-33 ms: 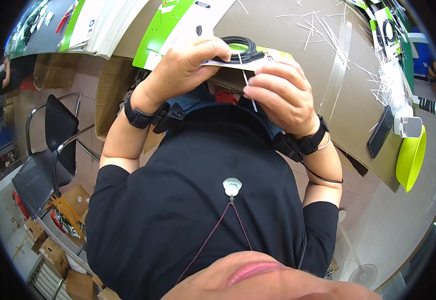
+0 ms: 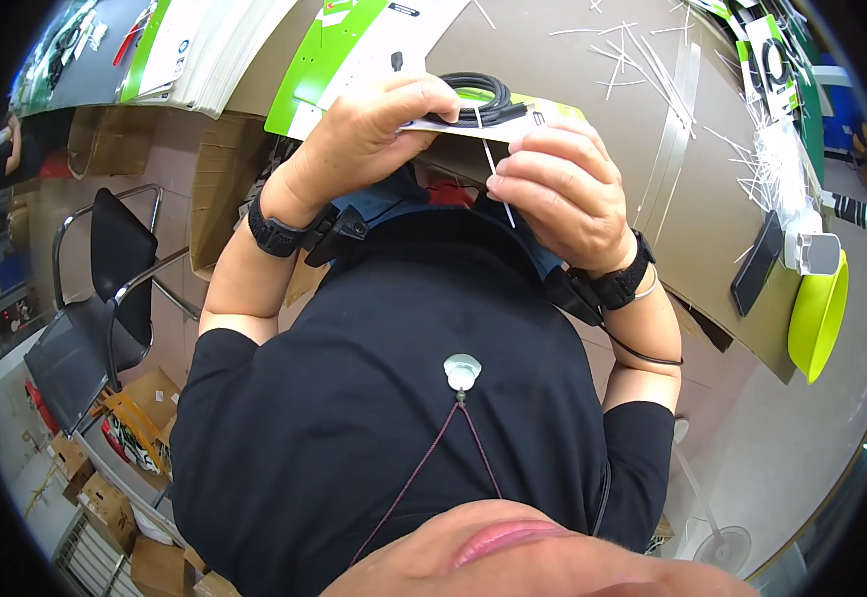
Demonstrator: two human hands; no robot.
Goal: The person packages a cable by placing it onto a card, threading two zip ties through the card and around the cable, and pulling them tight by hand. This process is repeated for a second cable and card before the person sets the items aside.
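A coil of black cable lies against a white and green card, its far end showing a small black plug. My left hand is closed on the coil's left side, thumb on top. A thin white cable tie crosses the near part of the coil and hangs toward me. My right hand pinches the tie's free length between thumb and fingers, just right of the coil. The coil's underside and the fingers beneath it are hidden.
Loose white cable ties lie scattered on the brown tabletop. A large green and white card is beyond my left hand, card stacks farther left. At right are a phone and a lime-green tray. A black chair stands left.
My right hand has shifted very slightly, and the hanging end of the tie sits a touch lower and to the right. The left hand and the coil look the same.
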